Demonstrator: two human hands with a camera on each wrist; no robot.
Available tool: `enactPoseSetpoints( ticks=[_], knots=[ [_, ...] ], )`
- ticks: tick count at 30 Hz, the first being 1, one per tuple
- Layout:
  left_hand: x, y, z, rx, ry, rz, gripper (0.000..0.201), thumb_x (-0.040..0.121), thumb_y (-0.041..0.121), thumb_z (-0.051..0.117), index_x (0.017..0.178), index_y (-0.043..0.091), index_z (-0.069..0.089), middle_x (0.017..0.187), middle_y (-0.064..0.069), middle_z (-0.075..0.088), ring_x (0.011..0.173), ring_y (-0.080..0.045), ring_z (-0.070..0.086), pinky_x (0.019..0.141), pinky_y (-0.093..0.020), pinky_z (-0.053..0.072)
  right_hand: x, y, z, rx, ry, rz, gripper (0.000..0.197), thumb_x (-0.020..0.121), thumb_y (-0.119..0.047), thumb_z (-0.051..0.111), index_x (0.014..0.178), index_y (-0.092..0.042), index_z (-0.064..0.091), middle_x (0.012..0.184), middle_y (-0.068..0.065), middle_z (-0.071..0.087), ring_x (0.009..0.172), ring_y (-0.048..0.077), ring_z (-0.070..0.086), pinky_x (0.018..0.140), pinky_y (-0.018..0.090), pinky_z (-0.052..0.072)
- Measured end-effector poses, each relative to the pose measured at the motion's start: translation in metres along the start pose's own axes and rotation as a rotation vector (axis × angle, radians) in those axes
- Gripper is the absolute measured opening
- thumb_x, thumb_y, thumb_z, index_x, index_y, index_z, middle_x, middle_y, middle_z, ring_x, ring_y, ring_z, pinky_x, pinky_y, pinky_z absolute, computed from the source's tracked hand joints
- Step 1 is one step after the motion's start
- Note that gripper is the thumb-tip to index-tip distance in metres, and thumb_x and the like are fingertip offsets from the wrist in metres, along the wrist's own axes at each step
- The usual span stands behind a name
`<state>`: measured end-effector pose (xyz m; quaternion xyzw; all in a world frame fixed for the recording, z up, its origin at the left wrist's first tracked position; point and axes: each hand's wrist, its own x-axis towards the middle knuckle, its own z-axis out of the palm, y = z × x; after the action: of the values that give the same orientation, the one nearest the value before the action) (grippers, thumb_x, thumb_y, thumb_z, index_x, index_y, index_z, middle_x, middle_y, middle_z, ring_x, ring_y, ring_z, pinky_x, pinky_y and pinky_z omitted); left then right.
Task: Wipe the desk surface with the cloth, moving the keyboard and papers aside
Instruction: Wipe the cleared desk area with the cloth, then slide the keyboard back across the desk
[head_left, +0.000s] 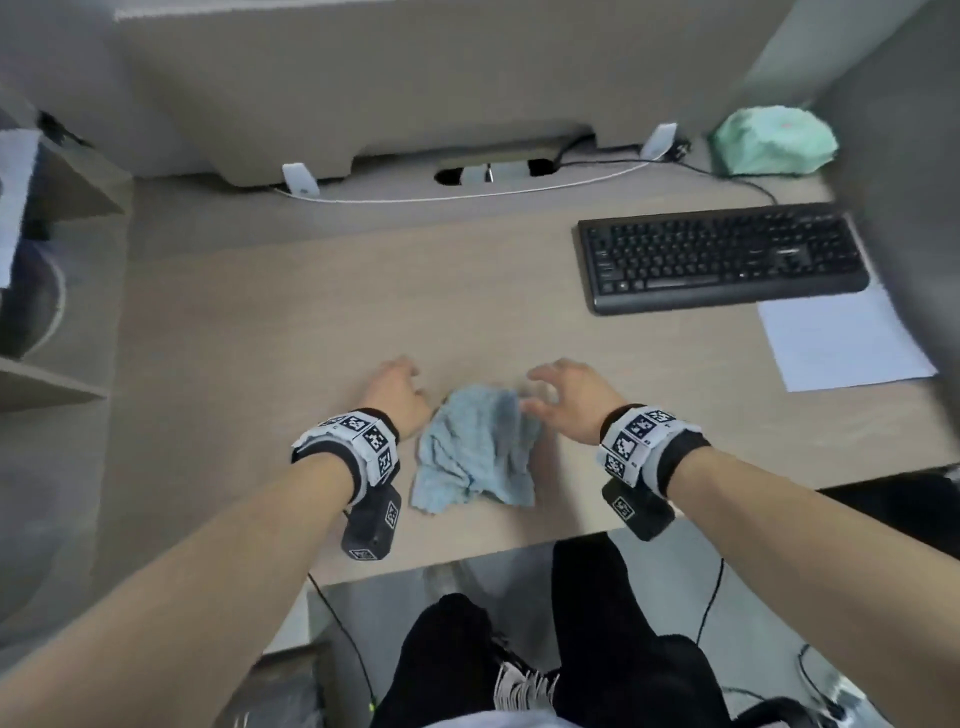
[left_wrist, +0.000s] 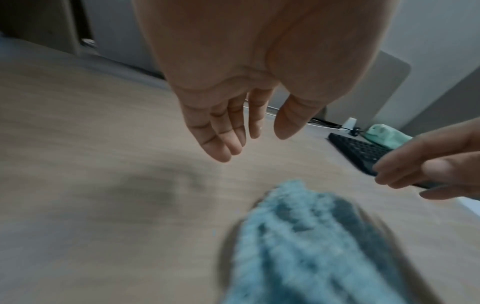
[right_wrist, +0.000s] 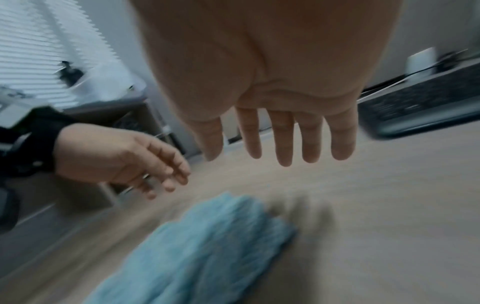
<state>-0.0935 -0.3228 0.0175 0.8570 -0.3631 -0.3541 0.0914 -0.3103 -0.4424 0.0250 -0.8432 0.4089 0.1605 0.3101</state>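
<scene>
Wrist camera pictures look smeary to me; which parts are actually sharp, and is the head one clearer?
Left wrist: fingers fairly sharp, blue cloth smeared. Right wrist: cloth and keyboard streaked. Head: keyboard crisp, edges bent and soft.

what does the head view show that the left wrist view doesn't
Only the head view shows the white paper beside the keyboard, both wrist bands, and the person's legs under the desk. Only the left wrist view shows the left hand's open palm and straight fingers from beneath. Both show the blue cloth lying unheld between the hands, the right hand, the keyboard and a green bundle.
</scene>
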Motion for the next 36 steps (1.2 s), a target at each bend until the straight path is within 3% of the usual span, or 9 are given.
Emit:
enactPoseSetpoints(
  ticks=[3,6,12,15,18,21,24,29,36],
  knots=[
    [0.033,0.076,0.020,-0.064,-0.030,0.006,0.037,0.088,0.021,0.055,0.123,0.011,0.055,0.125,-0.010,0.061,0.112,-0.030,0.059,0.098,-0.034,0.045,0.004,0.079,-0.050,0.176,0.145,0.185,0.046,0.093,-0.035,0.059,0.135,-0.015,0.055,0.135,0.014,0.057,0.123,0.031,0.054,0.106,0.035,0.040],
    [0.061,0.143,0.042,-0.162,-0.050,-0.037,0.035,0.088,0.021,0.057,0.122,0.012,0.057,0.122,-0.007,0.061,0.113,-0.028,0.058,0.097,-0.028,0.042,0.007,0.160,-0.096,0.368,0.266,0.366,0.044,0.095,-0.037,0.057,0.132,-0.013,0.058,0.133,0.009,0.061,0.122,0.028,0.056,0.102,0.032,0.040],
    [0.123,0.252,0.082,-0.310,-0.013,-0.172,0.044,0.086,0.026,0.060,0.124,0.004,0.058,0.128,-0.015,0.060,0.118,-0.034,0.056,0.101,-0.038,0.044,0.031,0.312,-0.180,0.480,0.468,0.591,0.048,0.095,-0.038,0.056,0.130,-0.005,0.055,0.130,0.017,0.061,0.122,0.034,0.055,0.101,0.036,0.041],
    [0.152,0.285,0.093,-0.335,0.043,-0.224,0.035,0.086,0.030,0.060,0.099,-0.002,0.066,0.103,-0.022,0.069,0.095,-0.038,0.064,0.082,-0.038,0.051,0.048,0.367,-0.205,0.463,0.524,0.650,0.047,0.092,-0.038,0.059,0.125,-0.004,0.057,0.127,0.017,0.061,0.118,0.037,0.056,0.093,0.034,0.044],
    [0.174,0.302,0.095,-0.370,0.085,-0.300,0.038,0.086,0.031,0.062,0.098,-0.004,0.067,0.101,-0.022,0.069,0.090,-0.037,0.065,0.078,-0.036,0.051,0.067,0.404,-0.217,0.447,0.514,0.690,0.050,0.089,-0.042,0.061,0.122,-0.003,0.057,0.127,0.021,0.058,0.116,0.039,0.056,0.093,0.039,0.045],
    [0.186,0.316,0.098,-0.410,0.126,-0.349,0.043,0.083,0.033,0.064,0.106,-0.004,0.066,0.107,-0.022,0.068,0.096,-0.038,0.065,0.090,-0.044,0.053,0.084,0.428,-0.223,0.451,0.461,0.726,0.058,0.090,-0.047,0.059,0.125,-0.002,0.052,0.130,0.023,0.053,0.121,0.041,0.051,0.098,0.042,0.042],
    [0.189,0.325,0.099,-0.422,0.134,-0.383,0.052,0.082,0.038,0.065,0.113,-0.004,0.065,0.112,-0.020,0.067,0.102,-0.038,0.063,0.094,-0.041,0.050,0.095,0.436,-0.226,0.435,0.462,0.726,0.061,0.089,-0.052,0.057,0.123,-0.002,0.054,0.128,0.024,0.055,0.120,0.042,0.051,0.100,0.044,0.042],
    [0.196,0.318,0.096,-0.500,0.118,-0.466,0.088,0.054,0.059,0.064,0.120,0.000,0.061,0.117,-0.018,0.065,0.103,-0.039,0.063,0.097,-0.046,0.049,0.102,0.430,-0.235,0.450,0.422,0.782,0.074,0.085,-0.063,0.055,0.130,-0.004,0.052,0.136,0.020,0.047,0.127,0.039,0.045,0.102,0.046,0.041],
    [0.187,0.279,0.058,-0.511,0.231,-0.459,0.058,0.081,0.040,0.064,0.118,-0.004,0.061,0.120,-0.023,0.063,0.109,-0.040,0.059,0.100,-0.043,0.045,0.111,0.372,-0.238,0.431,0.467,0.729,0.083,0.074,-0.073,0.054,0.124,-0.006,0.054,0.129,0.018,0.054,0.121,0.037,0.051,0.098,0.045,0.045]
  ],
)
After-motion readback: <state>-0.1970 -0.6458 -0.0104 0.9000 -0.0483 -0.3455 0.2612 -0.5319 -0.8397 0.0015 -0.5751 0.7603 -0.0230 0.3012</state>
